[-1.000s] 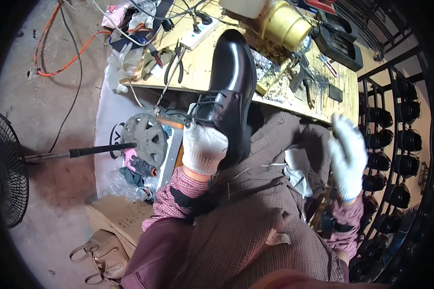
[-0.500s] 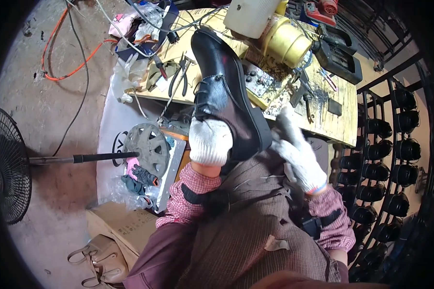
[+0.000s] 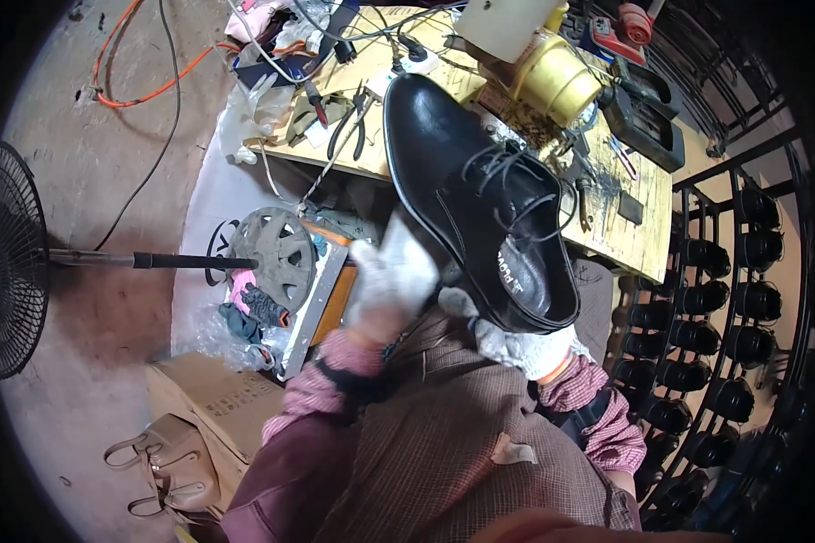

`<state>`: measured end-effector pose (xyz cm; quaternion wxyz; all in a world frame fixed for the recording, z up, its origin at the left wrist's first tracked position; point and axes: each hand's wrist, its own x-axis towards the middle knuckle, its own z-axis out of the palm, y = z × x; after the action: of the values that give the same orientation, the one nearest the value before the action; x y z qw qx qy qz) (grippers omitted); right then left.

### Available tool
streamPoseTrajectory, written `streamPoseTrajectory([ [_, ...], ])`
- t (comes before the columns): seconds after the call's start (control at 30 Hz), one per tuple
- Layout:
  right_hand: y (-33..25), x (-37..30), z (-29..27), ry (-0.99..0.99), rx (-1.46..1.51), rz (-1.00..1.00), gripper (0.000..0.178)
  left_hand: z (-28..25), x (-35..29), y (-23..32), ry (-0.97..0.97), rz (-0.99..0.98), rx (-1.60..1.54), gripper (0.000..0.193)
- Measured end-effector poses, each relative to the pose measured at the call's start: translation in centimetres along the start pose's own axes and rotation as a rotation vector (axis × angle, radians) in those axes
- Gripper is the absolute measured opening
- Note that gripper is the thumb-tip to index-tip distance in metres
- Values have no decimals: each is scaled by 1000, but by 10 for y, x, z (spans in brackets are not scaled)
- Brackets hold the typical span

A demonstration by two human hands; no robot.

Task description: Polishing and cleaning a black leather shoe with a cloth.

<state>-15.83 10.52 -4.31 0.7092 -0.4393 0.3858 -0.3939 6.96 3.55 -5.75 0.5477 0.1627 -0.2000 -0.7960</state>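
Observation:
A black leather lace-up shoe (image 3: 462, 172) is held up over my lap, its toe pointing to the upper left and its opening and loose laces facing me. Beneath its heel is my right hand (image 3: 525, 351), in a white knit glove, closed on the shoe; the shoe hides part of the fingers. My left hand (image 3: 391, 282), gloved alike, is beside the sole's left edge, blurred by motion. Its thumb stands apart from the fingers, whose tips pass behind the shoe's edge. Whether they touch the sole I cannot tell.
Ahead stands a wooden workbench (image 3: 638, 240) with pliers (image 3: 349, 127), a yellow cylindrical machine part (image 3: 560, 80) and cables. Racks of black shoes (image 3: 697, 337) line the right. At left are a fan (image 3: 18, 262), a grey wheel cover (image 3: 272, 255), a cardboard box (image 3: 213, 398) and a beige bag (image 3: 177, 466).
The shoe has turned from a side view to show its opening and laces. My right hand has come under the heel, and my left hand has left the shoe's opening, moving to its left side.

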Motion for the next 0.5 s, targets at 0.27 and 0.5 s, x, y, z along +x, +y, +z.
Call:
streamPoseTrajectory([
  [0.27, -7, -32, -22, 203, 727, 172, 80, 27, 63, -37, 193, -56, 117, 99],
  [0.5, -28, -104, -29, 791, 463, -124, 72, 17, 120, -16, 264, -31, 183, 91],
])
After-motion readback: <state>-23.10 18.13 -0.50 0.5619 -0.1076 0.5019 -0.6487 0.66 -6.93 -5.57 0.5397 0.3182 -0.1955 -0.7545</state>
